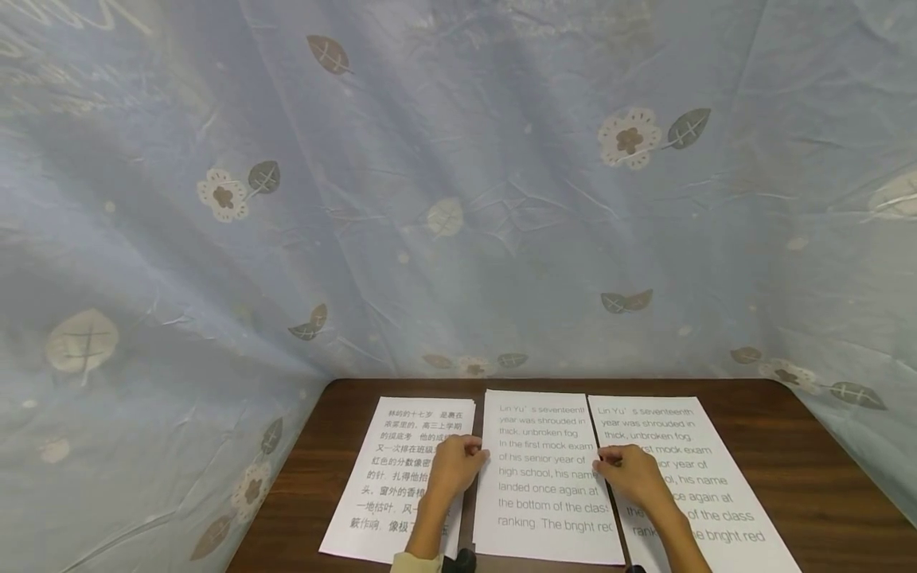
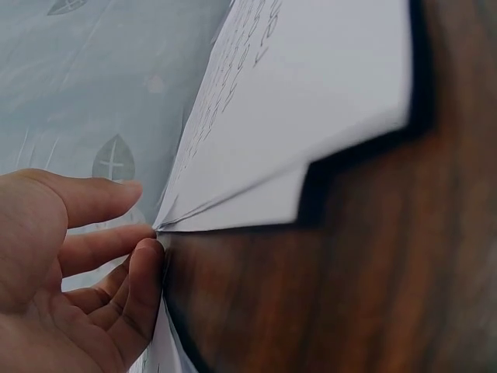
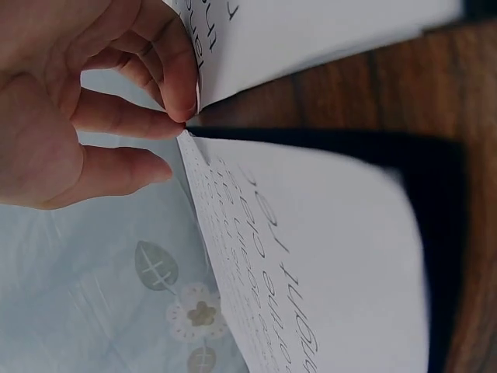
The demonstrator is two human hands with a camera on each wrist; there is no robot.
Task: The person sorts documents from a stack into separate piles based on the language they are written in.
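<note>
Three sets of printed white paper lie side by side. My left hand (image 1: 454, 465) is at the left edge of the middle English-print stack (image 1: 548, 485); my right hand (image 1: 640, 477) is at its right edge. In the left wrist view, the left index fingertip touches the paper edge (image 2: 241, 206), with the thumb held apart. Uneven lower corners show in that stack. The right index fingertip also touches the middle stack's edge in the right wrist view, its thumb (image 3: 128, 169) standing off. My forearms cross over the Chinese-print sheets (image 1: 380, 485) and the right-hand English sheets (image 1: 723, 509), hiding some text.
Under the papers is a dark brown wooden table (image 1: 795, 446) with rounded far corners. A pale blue curtain (image 1: 501, 263) with leaf and flower prints hangs behind and beside it. Narrow gaps separate the paper stacks.
</note>
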